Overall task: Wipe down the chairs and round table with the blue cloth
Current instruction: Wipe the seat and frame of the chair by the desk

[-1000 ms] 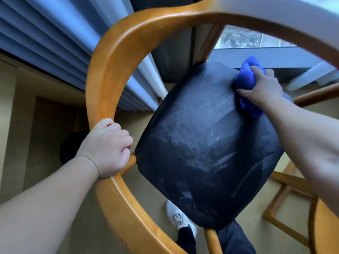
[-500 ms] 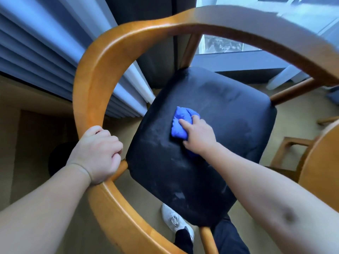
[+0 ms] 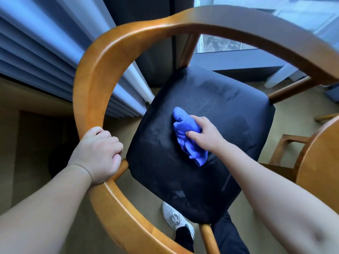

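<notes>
A wooden armchair with a curved orange-brown rail (image 3: 95, 70) and a black padded seat (image 3: 229, 116) fills the view from above. My left hand (image 3: 98, 153) grips the curved rail at its lower left. My right hand (image 3: 207, 132) holds a bunched blue cloth (image 3: 185, 132) and presses it onto the middle of the seat, with faint wipe streaks around it. The round wooden table (image 3: 322, 171) shows only as an edge at the right.
Grey-blue pleated curtains (image 3: 45, 52) hang at the left, with a window (image 3: 220, 43) behind the chair. Part of a second wooden chair (image 3: 286, 143) stands at the right beside the table. My white shoe (image 3: 176, 217) is on the beige carpet under the seat.
My right hand has swept the cloth from the seat's far right corner to the middle, then spread it lower along the seat. My left hand keeps its grip on the rail.
</notes>
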The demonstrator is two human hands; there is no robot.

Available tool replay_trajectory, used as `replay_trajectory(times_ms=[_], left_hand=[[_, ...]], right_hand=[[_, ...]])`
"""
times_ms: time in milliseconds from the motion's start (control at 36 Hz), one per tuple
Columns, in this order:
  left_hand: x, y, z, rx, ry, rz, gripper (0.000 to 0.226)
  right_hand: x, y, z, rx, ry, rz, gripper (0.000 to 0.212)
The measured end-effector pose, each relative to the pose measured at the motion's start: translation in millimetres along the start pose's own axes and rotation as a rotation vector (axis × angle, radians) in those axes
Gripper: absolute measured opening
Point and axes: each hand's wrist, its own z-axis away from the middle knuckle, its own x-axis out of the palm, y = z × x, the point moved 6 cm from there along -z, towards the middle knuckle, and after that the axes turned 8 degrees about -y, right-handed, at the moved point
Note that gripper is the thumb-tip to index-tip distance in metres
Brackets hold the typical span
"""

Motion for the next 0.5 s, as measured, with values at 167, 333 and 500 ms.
replay_trajectory(times_ms=[167,333,500], left_hand=[[-0.5,0.5,0.0,0.006,-0.007,0.014,0.034],[-0.3,0.7,-0.5,0.02,0.008,0.009,0.032],[-0.2,0.5,-0.8,0.03,0.023,0.019,0.033]], right_hand=[[-20.0,21.4,-0.4,0.176,0.128,0.021,0.077],[-19.0,9.7,4.9,0.179,0.287,0.145,0.069],[-37.0,17.6,11.0,0.209,0.188,-0.592,0.051]])
